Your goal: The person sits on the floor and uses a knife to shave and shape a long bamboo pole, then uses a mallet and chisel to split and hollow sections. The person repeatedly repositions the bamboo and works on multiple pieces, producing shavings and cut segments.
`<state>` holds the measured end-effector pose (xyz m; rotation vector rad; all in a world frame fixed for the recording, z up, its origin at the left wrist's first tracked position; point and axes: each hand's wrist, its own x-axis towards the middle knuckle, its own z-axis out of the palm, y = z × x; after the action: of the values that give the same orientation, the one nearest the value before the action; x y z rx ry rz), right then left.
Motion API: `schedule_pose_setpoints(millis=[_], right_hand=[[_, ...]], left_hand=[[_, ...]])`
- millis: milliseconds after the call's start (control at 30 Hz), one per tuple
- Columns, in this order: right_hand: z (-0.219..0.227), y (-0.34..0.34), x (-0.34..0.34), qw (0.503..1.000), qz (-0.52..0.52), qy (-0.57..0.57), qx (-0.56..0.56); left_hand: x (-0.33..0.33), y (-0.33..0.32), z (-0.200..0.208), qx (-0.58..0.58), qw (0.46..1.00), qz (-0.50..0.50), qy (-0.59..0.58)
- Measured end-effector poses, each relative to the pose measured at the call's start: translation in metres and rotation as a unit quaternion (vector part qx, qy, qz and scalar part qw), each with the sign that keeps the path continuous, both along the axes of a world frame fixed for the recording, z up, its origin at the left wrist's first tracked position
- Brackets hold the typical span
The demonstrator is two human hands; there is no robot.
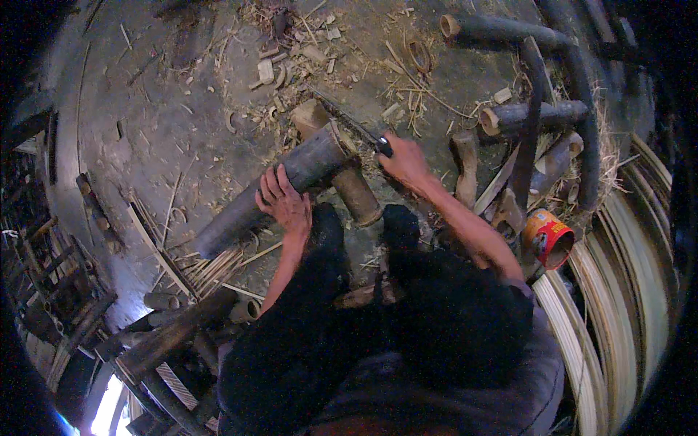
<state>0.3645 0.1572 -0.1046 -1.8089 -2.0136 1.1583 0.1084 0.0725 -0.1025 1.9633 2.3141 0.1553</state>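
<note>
A thick dark grey bamboo pole lies slantwise before me, its cut end toward the upper right. It rests across a shorter brown log, which shows on both sides beneath it. My left hand is laid over the pole, fingers curved across its top and holding it. In my right hand is the black handle of a handsaw. The saw's dark blade slants to the upper left, close by the pole's cut end; whether its teeth touch the bamboo I cannot tell.
Wood chips and shavings litter the floor ahead. More bamboo poles lie at the right, near a red and yellow tin and long pale strips. Thin split sticks and dark bamboo pieces are heaped at the lower left.
</note>
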Motion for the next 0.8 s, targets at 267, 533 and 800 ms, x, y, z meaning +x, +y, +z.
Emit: schedule_pose_setpoints(millis=[267, 533, 800], right_hand=[[0.032, 0.002, -0.015, 0.999, -0.002, -0.025, -0.036], [0.05, 0.004, -0.024, 0.976, 0.06, 0.152, 0.144], [0.053, 0.004, -0.034, 0.979, 0.045, 0.148, 0.131]], left_hand=[[-0.052, 0.055, 0.03, -0.246, 0.961, -0.101, -0.08], [-0.038, 0.036, 0.019, -0.158, 0.984, -0.08, -0.018], [-0.03, 0.029, 0.024, -0.117, 0.991, -0.062, -0.025]])
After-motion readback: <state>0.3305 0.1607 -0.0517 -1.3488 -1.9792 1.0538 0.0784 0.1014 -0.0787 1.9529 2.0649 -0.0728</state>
